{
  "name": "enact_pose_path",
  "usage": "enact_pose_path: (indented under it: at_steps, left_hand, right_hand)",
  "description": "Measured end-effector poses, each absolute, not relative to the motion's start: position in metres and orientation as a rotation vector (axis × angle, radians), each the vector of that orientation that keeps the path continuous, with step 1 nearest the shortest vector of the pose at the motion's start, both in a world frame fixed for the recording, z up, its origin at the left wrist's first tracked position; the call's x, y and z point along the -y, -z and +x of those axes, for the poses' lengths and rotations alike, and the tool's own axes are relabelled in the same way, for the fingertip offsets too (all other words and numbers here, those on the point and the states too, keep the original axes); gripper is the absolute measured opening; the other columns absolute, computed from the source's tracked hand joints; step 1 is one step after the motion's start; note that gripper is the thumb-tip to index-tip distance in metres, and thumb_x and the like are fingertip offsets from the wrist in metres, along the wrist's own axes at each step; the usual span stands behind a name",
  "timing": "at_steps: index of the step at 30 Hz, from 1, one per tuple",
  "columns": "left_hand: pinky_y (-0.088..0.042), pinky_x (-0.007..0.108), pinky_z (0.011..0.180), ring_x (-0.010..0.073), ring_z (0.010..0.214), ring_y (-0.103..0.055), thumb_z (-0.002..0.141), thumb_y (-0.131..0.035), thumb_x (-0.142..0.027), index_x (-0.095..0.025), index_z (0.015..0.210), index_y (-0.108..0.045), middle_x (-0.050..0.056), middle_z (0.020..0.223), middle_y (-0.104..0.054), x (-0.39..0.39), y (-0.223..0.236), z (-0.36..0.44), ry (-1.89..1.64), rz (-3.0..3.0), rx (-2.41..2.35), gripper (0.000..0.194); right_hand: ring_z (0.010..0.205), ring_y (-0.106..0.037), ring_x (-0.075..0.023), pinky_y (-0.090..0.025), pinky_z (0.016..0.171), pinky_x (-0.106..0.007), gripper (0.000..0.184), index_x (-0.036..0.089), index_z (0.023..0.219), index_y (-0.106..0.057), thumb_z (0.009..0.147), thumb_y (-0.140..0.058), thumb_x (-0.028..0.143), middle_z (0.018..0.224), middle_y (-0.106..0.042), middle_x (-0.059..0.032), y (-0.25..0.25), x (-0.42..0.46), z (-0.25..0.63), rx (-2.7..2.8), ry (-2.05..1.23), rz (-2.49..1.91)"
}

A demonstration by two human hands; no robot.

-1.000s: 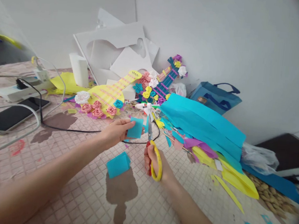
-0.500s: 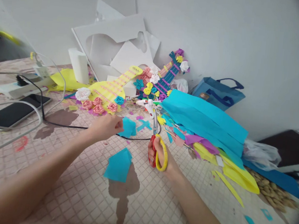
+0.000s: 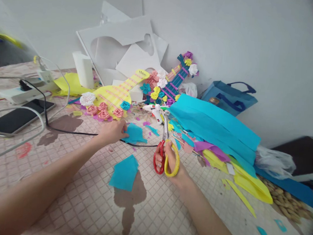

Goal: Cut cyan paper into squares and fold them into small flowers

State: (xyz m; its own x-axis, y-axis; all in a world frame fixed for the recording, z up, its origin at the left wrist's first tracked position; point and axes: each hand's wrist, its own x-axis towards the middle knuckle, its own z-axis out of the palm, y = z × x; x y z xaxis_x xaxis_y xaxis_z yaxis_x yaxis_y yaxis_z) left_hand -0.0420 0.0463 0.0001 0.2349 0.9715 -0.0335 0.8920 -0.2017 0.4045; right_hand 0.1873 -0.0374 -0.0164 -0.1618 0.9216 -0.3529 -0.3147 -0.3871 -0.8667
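My left hand (image 3: 113, 131) reaches forward and its fingers rest closed on a small turquoise paper piece (image 3: 135, 134) that lies on the tiled mat. My right hand (image 3: 170, 164) grips scissors (image 3: 166, 156) with red and yellow handles, blades pointing away toward the paper pile. A stack of turquoise paper squares (image 3: 125, 172) lies on the mat between my arms. A black cable (image 3: 88, 134) runs under the left hand.
Two decorated paper guitars, one yellow (image 3: 113, 99) and one blue (image 3: 173, 85), lie at the back by white cut boards (image 3: 119, 47). Turquoise, purple and yellow crepe sheets (image 3: 216, 132) pile up at the right. A phone (image 3: 15, 116) and power strip (image 3: 23, 91) sit at the left. A blue bag (image 3: 229, 96) stands by the wall.
My left hand carried the turquoise piece from mid-air down onto the mat. The right hand with the scissors shifted slightly forward and right. Small turquoise offcuts now lie near the blades.
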Motion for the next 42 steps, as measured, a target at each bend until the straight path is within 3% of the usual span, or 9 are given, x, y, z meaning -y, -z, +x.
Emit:
enact_pose_path:
  at_steps: [11,20,28,33,39,40,42]
  left_hand:
    - [-0.037,0.028,0.059,0.0226,0.076,-0.062,0.074,-0.06,-0.034,-0.02,0.076,-0.057,0.006,0.08,-0.069,-0.052,0.008,-0.049,-0.402,2.165,-1.727,0.014]
    - [-0.039,0.028,0.062,0.0228,0.08,-0.062,0.076,-0.059,-0.034,-0.018,0.089,-0.057,0.008,0.088,-0.069,-0.053,0.008,-0.044,-0.525,2.104,-1.736,0.021]
    - [-0.039,0.027,0.059,0.0204,0.073,-0.062,0.077,-0.057,-0.025,-0.018,0.078,-0.058,0.005,0.079,-0.068,-0.053,0.007,-0.037,-0.635,2.084,-1.754,0.007]
    - [-0.043,0.029,0.064,0.0206,0.075,-0.06,0.077,-0.057,-0.026,-0.018,0.075,-0.059,0.006,0.078,-0.066,-0.055,0.005,-0.041,-0.969,2.15,-1.606,0.008]
    - [-0.041,0.037,0.092,0.0217,0.098,-0.058,0.08,-0.058,-0.026,-0.019,0.075,-0.058,0.007,0.095,-0.067,-0.042,-0.017,-0.035,-1.578,2.187,-1.257,0.009]
    - [-0.041,0.036,0.092,0.021,0.099,-0.058,0.079,-0.06,-0.026,-0.019,0.076,-0.057,0.007,0.098,-0.067,-0.038,-0.02,-0.032,-1.577,2.071,-1.199,0.009]
    - [-0.048,0.032,0.08,0.0173,0.082,-0.062,0.078,-0.063,-0.029,-0.018,0.077,-0.056,0.004,0.083,-0.066,-0.03,-0.024,-0.025,-1.446,1.721,-1.047,0.013]
  right_hand:
    - [0.037,-0.037,-0.0068,-0.034,0.036,-0.02,0.064,0.019,0.071,-0.049,0.061,-0.052,0.082,0.046,-0.038,0.009,0.012,0.04,0.186,0.838,-1.729,-1.138]
    - [0.036,-0.037,-0.0066,-0.035,0.035,-0.019,0.064,0.019,0.07,-0.049,0.06,-0.054,0.082,0.046,-0.038,0.0089,0.011,0.041,0.184,0.866,-1.737,-1.132]
    - [0.035,-0.039,-0.0069,-0.035,0.034,-0.02,0.065,0.018,0.07,-0.05,0.059,-0.055,0.082,0.045,-0.039,0.0087,0.013,0.041,0.185,0.875,-1.741,-1.124]
    - [0.036,-0.039,-0.0068,-0.036,0.035,-0.019,0.063,0.018,0.072,-0.051,0.063,-0.053,0.08,0.046,-0.04,0.0084,0.017,0.04,0.186,0.872,-1.743,-1.102]
    - [0.038,-0.038,-0.0061,-0.036,0.037,-0.019,0.056,0.019,0.075,-0.051,0.069,-0.054,0.075,0.05,-0.04,0.0086,0.017,0.042,0.186,0.903,-1.694,-1.062]
    - [0.038,-0.039,-0.0061,-0.036,0.037,-0.019,0.053,0.019,0.076,-0.051,0.07,-0.056,0.072,0.05,-0.041,0.0085,0.016,0.043,0.186,0.928,-1.662,-1.077]
    - [0.039,-0.041,-0.0063,-0.036,0.038,-0.019,0.046,0.02,0.076,-0.05,0.072,-0.062,0.064,0.053,-0.044,0.0078,0.014,0.044,0.186,1.01,-1.55,-1.138]
